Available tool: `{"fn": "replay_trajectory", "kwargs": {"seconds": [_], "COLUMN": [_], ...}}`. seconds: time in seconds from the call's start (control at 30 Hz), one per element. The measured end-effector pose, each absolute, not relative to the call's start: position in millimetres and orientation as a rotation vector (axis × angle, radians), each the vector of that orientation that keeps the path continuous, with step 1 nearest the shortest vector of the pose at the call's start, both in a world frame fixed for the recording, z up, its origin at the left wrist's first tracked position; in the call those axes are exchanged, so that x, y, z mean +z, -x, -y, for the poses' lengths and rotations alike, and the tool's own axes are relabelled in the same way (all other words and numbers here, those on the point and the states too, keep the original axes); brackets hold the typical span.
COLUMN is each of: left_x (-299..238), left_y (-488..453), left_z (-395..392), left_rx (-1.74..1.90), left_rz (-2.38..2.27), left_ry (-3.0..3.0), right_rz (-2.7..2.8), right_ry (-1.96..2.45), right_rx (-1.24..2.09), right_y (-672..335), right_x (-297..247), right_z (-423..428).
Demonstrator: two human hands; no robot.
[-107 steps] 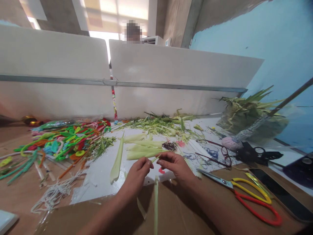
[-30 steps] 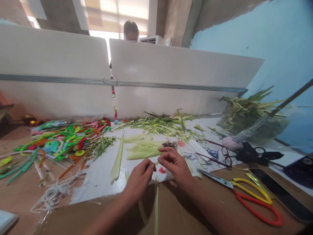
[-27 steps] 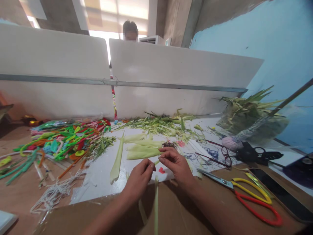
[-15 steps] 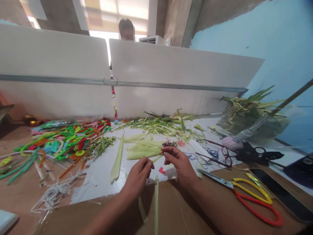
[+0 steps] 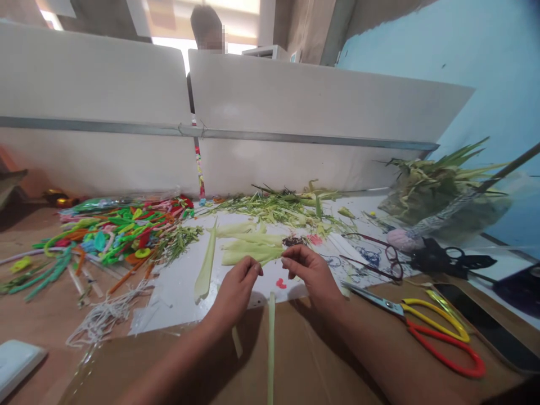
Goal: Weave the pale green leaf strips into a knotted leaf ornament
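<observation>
My left hand [image 5: 238,284] and my right hand [image 5: 311,273] hover over the front of the white sheet [image 5: 177,298], a short gap between them. Thumb and fingers are pinched together on both; anything thin between the fingertips is too small to make out. Just behind them lie pale green corn husks [image 5: 251,253], with one separate husk leaf [image 5: 206,267] to the left. A narrow husk strip [image 5: 271,349] lies lengthwise between my forearms on the cardboard [image 5: 307,360]. Another short strip [image 5: 237,340] shows beside my left wrist. Small red pieces [image 5: 280,283] sit between the hands.
Colourful pipe cleaners [image 5: 113,236] and white string [image 5: 107,315] spread at left. Green scraps [image 5: 278,208] line the back by a white partition [image 5: 295,101]. Scissors [image 5: 422,323], glasses [image 5: 392,264], black scissors [image 5: 453,259] and a phone [image 5: 476,320] lie right. A person [image 5: 206,31] is beyond.
The view has tilted and shifted slightly. Both hands stay pinched and nearly in place; a thin green piece seen between them earlier no longer stands out.
</observation>
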State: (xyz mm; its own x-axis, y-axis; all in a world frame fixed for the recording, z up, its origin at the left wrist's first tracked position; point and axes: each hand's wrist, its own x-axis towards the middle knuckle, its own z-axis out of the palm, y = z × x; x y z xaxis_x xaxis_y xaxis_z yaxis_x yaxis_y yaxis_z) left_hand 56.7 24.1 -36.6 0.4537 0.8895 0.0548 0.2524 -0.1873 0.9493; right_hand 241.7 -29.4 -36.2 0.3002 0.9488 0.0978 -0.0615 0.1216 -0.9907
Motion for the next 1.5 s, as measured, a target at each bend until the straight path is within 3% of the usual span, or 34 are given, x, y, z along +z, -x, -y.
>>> {"fn": "replay_trajectory", "kwargs": {"seconds": [0.23, 0.33, 0.47, 0.6, 0.73, 0.93, 1.5], "left_x": [-37, -41, -42, -41, -43, -46, -53], "left_y": [-45, -44, -46, -49, -53, -62, -74], "left_z": [-46, -49, -48, -46, -41, -30, -12], "left_rx": [0.929, 0.935, 0.933, 0.925, 0.911, 0.905, 1.028], "left_rz": [-1.111, -1.086, -1.072, -1.035, -0.963, -0.864, -0.930], "left_ry": [-1.536, -1.484, -1.430, -1.372, -1.301, -1.218, -1.149], "right_rz": [1.945, 2.331, 2.441, 2.249, 1.642, 0.980, 0.771], "right_ry": [1.194, 1.185, 1.218, 1.242, 1.263, 1.171, 1.126], "right_rx": [1.183, 1.047, 0.872, 1.022, 1.259, 1.319, 1.374], "right_y": [-232, -226, -222, -220, -218, -213, -181], "right_x": [-19, -22, -28, -21, -18, -34, -64], "right_z": [55, 66, 73, 69, 60, 45, 38]}}
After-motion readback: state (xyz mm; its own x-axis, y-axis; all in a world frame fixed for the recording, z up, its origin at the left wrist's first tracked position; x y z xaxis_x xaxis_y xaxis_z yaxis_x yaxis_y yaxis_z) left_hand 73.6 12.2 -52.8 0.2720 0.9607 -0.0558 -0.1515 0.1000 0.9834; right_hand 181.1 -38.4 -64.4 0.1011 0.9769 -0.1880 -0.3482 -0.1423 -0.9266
